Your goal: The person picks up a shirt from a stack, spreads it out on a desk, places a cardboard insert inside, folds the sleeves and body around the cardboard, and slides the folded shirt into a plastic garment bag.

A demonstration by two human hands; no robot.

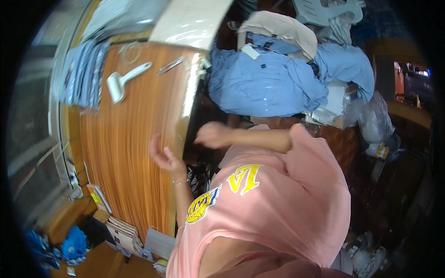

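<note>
My left hand (167, 159) is over the edge of a wood-grain table (130, 153), with fingers apart and nothing in them. Whether it touches the tabletop I cannot tell. My right hand (214, 135) is just off the table's edge, in front of my pink shirt; motion smears its fingers, and no held thing shows. Farther up the table lie a white lint roller (121, 83) and a small slim tool (170, 66), too small to name. A clear ring-shaped item (130, 53) rests near them.
Folded blue garments in clear bags (83, 76) stand at the table's far left. Right of the table is a large heap of blue garments (269, 85) with a beige cloth (280, 30) on top. Clear plastic bags (375, 118) hang beside it. Folded beige pieces (124, 234) sit near the lower left.
</note>
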